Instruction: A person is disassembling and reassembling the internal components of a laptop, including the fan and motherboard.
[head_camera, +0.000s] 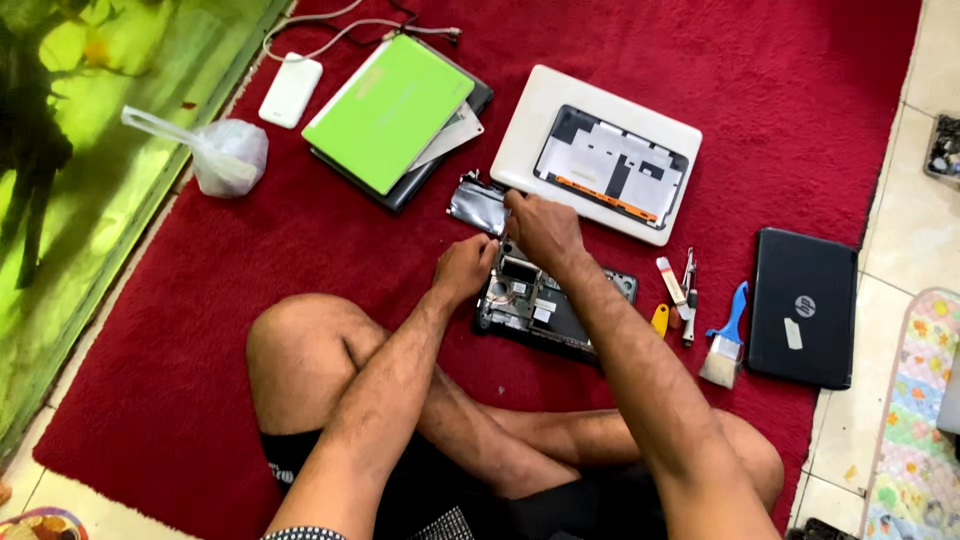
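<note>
Sitting on the red rug (180, 330), the person is working over an opened laptop base (550, 310). Left hand (463, 268) is curled at its edge; right hand (540, 228) is pinching a thin foil piece (478, 204), likely light, flimsy, best held by edges.

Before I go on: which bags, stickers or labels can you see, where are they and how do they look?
Knotted translucent white plastic bag: left rug edge, lumpy.
Small pale rectangular sticker: on the shut black laptop, right rug edge.
Round pale logo badge: same lid, above the sticker.
</note>
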